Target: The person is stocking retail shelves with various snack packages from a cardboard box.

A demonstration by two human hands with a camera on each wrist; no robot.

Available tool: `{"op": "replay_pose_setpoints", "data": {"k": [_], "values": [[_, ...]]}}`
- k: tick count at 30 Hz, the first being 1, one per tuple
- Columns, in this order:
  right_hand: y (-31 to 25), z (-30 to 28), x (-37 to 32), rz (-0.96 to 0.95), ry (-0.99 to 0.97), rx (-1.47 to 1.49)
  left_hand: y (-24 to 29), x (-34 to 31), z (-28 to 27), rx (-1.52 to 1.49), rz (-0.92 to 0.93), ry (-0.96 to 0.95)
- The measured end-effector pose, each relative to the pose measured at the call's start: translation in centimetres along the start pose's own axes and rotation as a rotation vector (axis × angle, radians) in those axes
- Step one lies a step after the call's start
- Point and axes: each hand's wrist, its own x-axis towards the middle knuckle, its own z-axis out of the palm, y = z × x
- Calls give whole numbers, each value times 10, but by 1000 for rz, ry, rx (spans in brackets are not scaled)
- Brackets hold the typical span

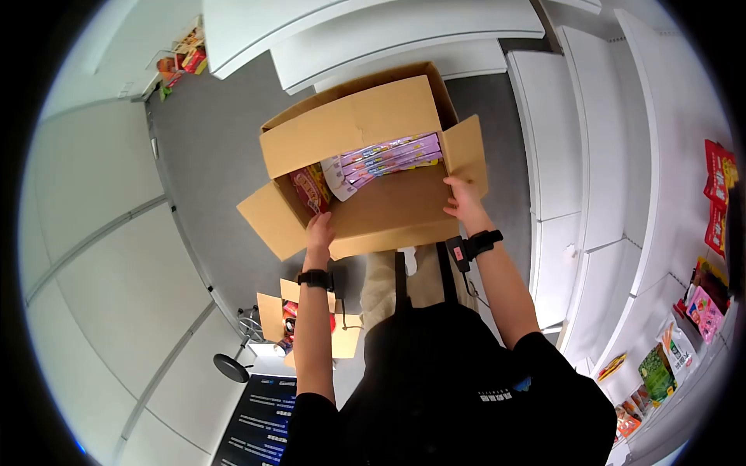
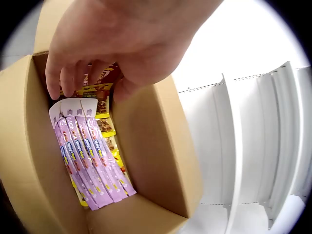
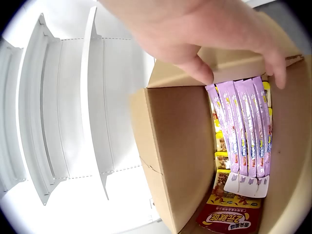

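An open cardboard box (image 1: 381,221) stands in front of me. Inside it lies a bundle of long purple snack packets (image 1: 392,161) joined by a white card strip at one end. A red snack pack (image 1: 311,188) is at the box's left end, partly beneath the strip; yellow-edged packs (image 3: 222,161) show under the purple ones. My left hand (image 1: 320,231) is at the near left corner, its loosely bent fingers over the red pack (image 2: 105,78). At the right end my right hand (image 1: 464,199) is by the side flap, thumb and fingers spread apart (image 3: 209,39).
Behind the box are white shelves (image 1: 404,39); more white shelving (image 1: 552,140) runs along the right, with snack bags (image 1: 657,373) farther down. A smaller open carton (image 1: 272,317) sits on the floor at lower left, near a black round stool seat (image 1: 231,368).
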Motion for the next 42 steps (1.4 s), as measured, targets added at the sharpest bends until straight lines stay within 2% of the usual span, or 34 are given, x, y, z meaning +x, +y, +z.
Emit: {"op": "replay_pose_setpoints", "data": {"k": [1,4,8,10,13,15,16,19,22,25,26,29,30,33,36,42], "values": [[0,0,6,-12,4,-18,4,20,4,44,-30,-11],[3,-4,16,-4,-4,-41,7,68,19,78,-52,135],[3,-2,11,-27,27,-56,4,127,21,290,-206,107],[6,-3,17,-36,16,-109,-48,216,-21,671,-5,-63],[8,-4,22,-41,49,-178,-36,211,-6,664,-78,-211],[10,-2,24,-59,70,-205,-24,206,7,396,-191,-124],[11,-1,25,-77,77,-217,-18,207,20,362,-239,29],[29,-4,48,-210,132,-385,-10,215,32,457,-265,75],[41,-10,67,-326,195,-656,-28,253,20,336,-156,-69],[29,-3,62,-249,150,-791,-46,277,28,411,-112,119],[21,1,56,-197,119,-809,-50,285,29,378,-95,120],[18,2,57,-197,116,-843,-65,305,25,277,-48,114],[19,3,57,-195,124,-848,-40,272,38,279,-133,119],[19,6,56,-197,131,-852,-47,276,29,276,-163,74],[19,6,56,-201,130,-841,-55,283,14,163,-164,-53],[19,5,57,-206,161,-856,-45,268,10,189,-218,-41]]}}
